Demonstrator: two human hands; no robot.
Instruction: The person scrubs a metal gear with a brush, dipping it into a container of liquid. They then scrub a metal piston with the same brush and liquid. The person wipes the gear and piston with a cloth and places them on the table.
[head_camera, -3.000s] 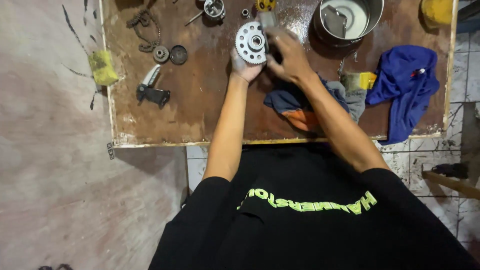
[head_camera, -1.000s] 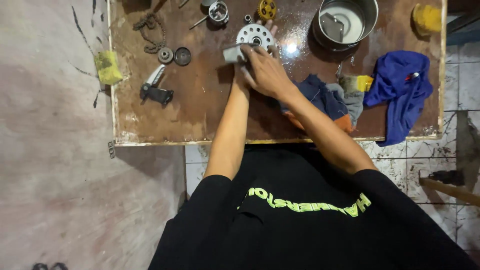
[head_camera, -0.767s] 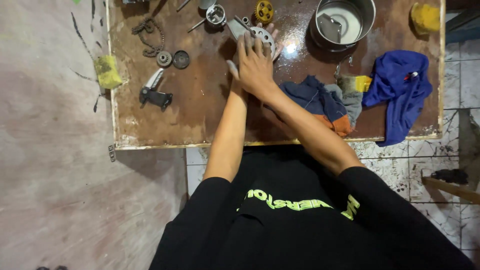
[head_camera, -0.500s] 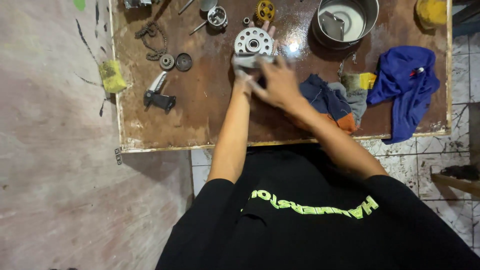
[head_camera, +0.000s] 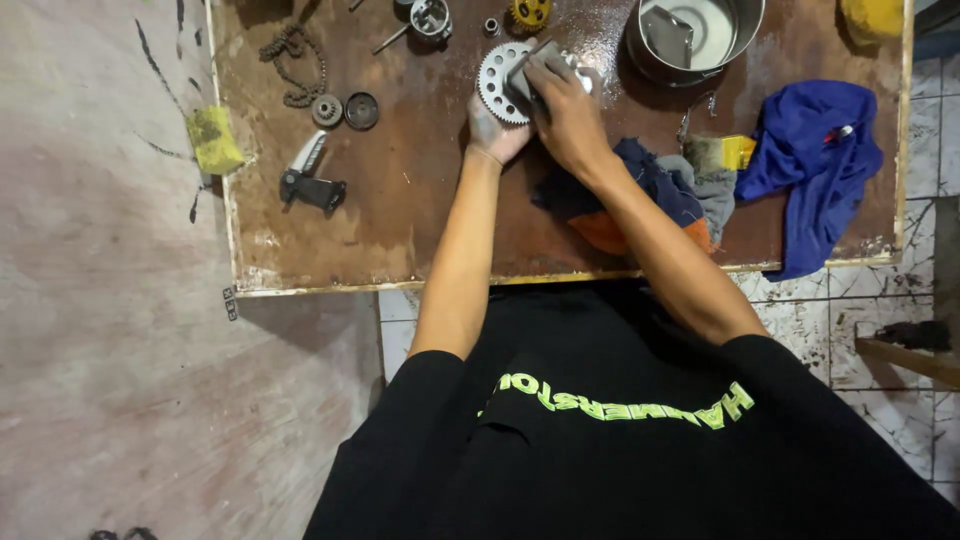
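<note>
So here's the desk (head_camera: 400, 230), brown and pretty grimy, seen from above. One big silver sprocket (head_camera: 494, 85) sits up near the far edge, about the middle of the desk. The left hand (head_camera: 497, 130) is cupped around its near side, fingers closed on the rim, holding it tilted up off the desk. The right hand (head_camera: 568, 115) is clamped on one flat grey metal piece (head_camera: 525, 72) and presses it against the sprocket's face.

Counting the rest: one small yellow gear (head_camera: 529, 11) right at the far edge, just beyond the sprocket. One round metal pot (head_camera: 695, 35) toward the far right, with a metal part lying inside. Two small round dark parts (head_camera: 343, 110) side by side toward the far left corner, with one chain (head_camera: 293, 60) curled just beyond them. One black-handled tool (head_camera: 310, 185) near the left edge. One yellow sponge (head_camera: 214, 139) hanging over the left edge. One blue cloth (head_camera: 815, 160) draped at the right edge, and one bundle of dark and orange rags (head_camera: 640, 195) under the right forearm, with one yellow-handled brush (head_camera: 722, 152) between those two.
</note>
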